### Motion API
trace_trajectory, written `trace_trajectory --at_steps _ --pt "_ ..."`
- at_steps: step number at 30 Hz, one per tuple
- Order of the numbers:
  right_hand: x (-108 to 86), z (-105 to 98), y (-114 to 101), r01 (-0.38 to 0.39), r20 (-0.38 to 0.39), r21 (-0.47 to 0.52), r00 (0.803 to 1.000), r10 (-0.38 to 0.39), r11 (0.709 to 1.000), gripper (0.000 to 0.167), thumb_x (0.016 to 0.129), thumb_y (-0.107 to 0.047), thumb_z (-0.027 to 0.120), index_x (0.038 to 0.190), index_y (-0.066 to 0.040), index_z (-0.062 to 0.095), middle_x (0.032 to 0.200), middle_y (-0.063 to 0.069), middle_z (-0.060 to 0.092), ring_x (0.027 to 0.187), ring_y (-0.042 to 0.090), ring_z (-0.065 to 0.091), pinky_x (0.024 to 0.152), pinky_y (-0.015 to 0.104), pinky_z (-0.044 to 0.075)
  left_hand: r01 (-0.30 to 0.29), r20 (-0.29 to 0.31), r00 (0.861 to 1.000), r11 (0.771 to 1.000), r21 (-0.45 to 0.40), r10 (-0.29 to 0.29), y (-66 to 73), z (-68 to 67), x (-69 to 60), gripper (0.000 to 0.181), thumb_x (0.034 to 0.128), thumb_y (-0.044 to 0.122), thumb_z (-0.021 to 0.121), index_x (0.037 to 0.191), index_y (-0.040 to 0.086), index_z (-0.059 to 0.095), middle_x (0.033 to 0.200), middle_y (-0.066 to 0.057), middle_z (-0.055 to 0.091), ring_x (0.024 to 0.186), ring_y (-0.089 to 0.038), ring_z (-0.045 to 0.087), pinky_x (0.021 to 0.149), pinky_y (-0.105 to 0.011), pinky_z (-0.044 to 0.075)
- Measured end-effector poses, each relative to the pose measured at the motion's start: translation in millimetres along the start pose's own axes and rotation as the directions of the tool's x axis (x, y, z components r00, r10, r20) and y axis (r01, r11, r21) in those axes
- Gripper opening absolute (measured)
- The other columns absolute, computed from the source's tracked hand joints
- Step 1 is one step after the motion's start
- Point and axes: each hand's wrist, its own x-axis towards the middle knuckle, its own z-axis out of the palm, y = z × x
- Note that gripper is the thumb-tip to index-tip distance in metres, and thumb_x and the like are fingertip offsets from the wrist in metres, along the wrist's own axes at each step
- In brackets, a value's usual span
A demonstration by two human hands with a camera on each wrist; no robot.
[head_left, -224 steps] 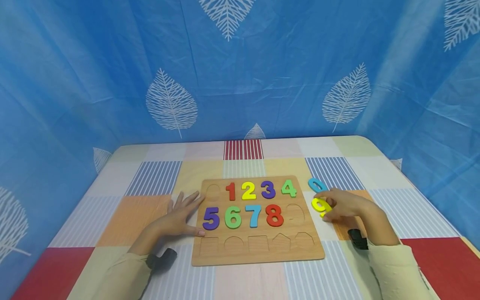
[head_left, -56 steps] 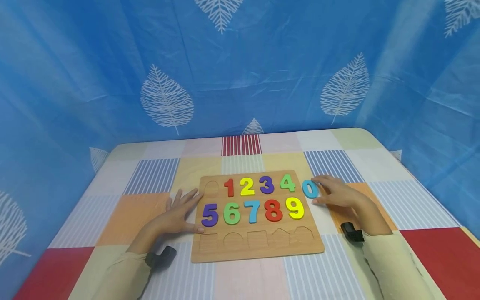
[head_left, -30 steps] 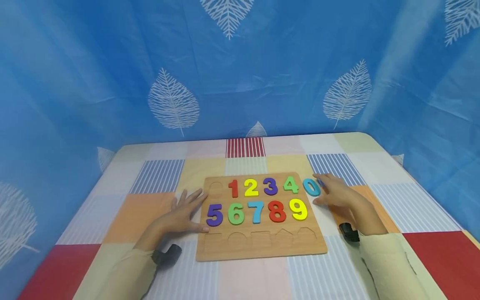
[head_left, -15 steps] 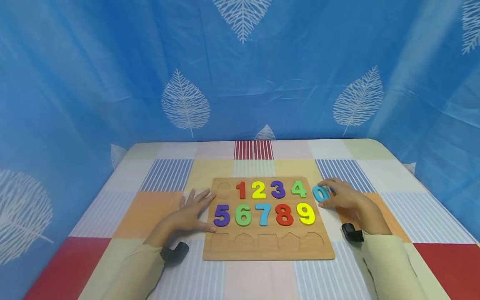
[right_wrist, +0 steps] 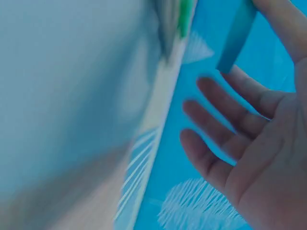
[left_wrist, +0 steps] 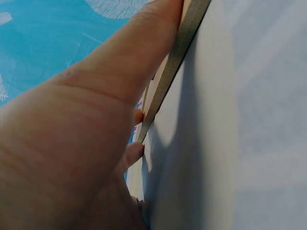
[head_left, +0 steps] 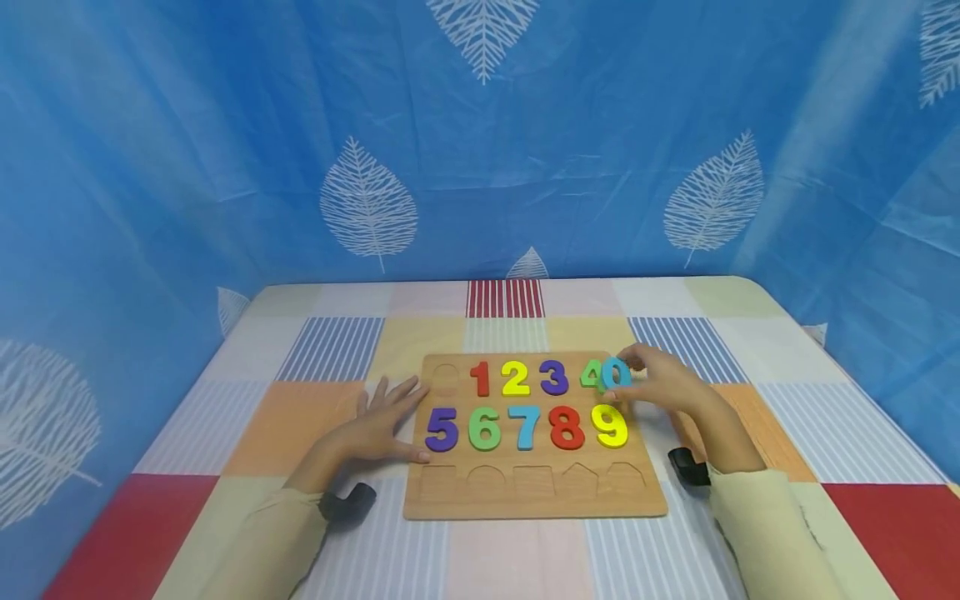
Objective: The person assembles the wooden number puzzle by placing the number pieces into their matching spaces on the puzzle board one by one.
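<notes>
My right hand (head_left: 667, 385) pinches a blue number 0 piece (head_left: 607, 372) between thumb and index finger, above the upper right corner of a wooden number board (head_left: 525, 507). The 0 partly covers the green number 4 (head_left: 589, 374). In the right wrist view, the blue piece (right_wrist: 237, 38) is off the table and the other fingers are spread. My left hand (head_left: 375, 432) rests at the board's left edge, fingers spread, thumb touching the rim. The left wrist view shows the thumb (left_wrist: 139, 52) over the board's edge (left_wrist: 175, 62).
Several coloured number pieces sit in two rows on the board, among them the yellow 9 (head_left: 609, 426). A bare rounded recess (head_left: 446, 380) is at its top left; outlined shapes line its bottom row. A patchwork cloth (head_left: 510, 558) covers the table; a blue curtain (head_left: 480, 183) hangs behind.
The yellow 9, earlier under my right hand beside the board, is now in the board. My right hand has since lifted the blue 0 and carried it left over the board's corner.
</notes>
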Motion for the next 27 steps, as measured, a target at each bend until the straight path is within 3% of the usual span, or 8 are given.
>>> trace_trajectory --at_steps 5,10,15,22,27 --pt "9.6 11.3 -34.4 0.129 0.002 0.098 0.992 -0.129 0.987 0.069 0.073 -0.033 0.075 0.124 0.000 0.042 0.082 0.007 0.056 0.069 0.016 0.052 0.059 0.027 0.048 -0.005 -0.001 1.000 1.000 -0.013 0.005 -2.1 0.3 -1.1 0.104 0.0648 0.061 0.070 0.146 0.018 0.022 0.154 -0.011 0.009 0.136 -0.046 -0.015 0.103 -0.066 -0.013" --pt "21.3 24.5 -68.7 0.219 0.000 0.229 0.974 -0.225 0.949 0.069 0.072 -0.025 0.077 0.124 -0.001 0.038 0.070 0.002 0.050 0.059 0.013 0.046 0.055 0.024 0.044 0.018 -0.009 1.000 1.000 0.008 -0.018 0.1 1.2 -0.5 0.103 0.0639 0.062 0.070 0.146 0.020 0.024 0.154 -0.009 0.011 0.137 -0.044 -0.013 0.104 -0.066 -0.011" --pt "33.5 35.7 -98.3 0.245 0.025 0.316 0.964 -0.266 0.917 0.069 0.073 -0.023 0.076 0.125 0.000 0.035 0.064 0.002 0.047 0.053 0.012 0.042 0.051 0.023 0.040 0.023 -0.003 1.000 0.999 0.024 -0.023 0.8 -0.5 1.0 0.101 0.0653 0.060 0.070 0.146 0.020 0.023 0.154 -0.008 0.010 0.137 -0.044 -0.013 0.104 -0.066 -0.011" --pt "58.4 57.2 -130.3 0.166 0.081 0.306 0.977 -0.199 0.938 0.069 0.074 -0.025 0.075 0.126 -0.005 0.035 0.061 0.000 0.044 0.050 0.013 0.036 0.049 0.025 0.033 0.024 -0.003 1.000 0.999 0.043 -0.024 -0.2 -1.7 3.9 0.102 0.0653 0.062 0.068 0.146 0.022 0.022 0.155 -0.007 0.010 0.137 -0.043 -0.012 0.105 -0.065 -0.009" --pt "79.0 73.8 -152.1 0.187 0.130 0.208 0.967 -0.217 0.960 0.071 0.074 -0.028 0.075 0.126 0.000 0.036 0.059 -0.001 0.042 0.047 0.011 0.033 0.046 0.023 0.031 0.029 0.003 1.000 0.999 0.037 -0.029 -0.1 -1.2 2.8 0.101 0.0654 0.064 0.068 0.146 0.024 0.022 0.155 -0.006 0.010 0.137 -0.044 -0.012 0.104 -0.066 -0.009"
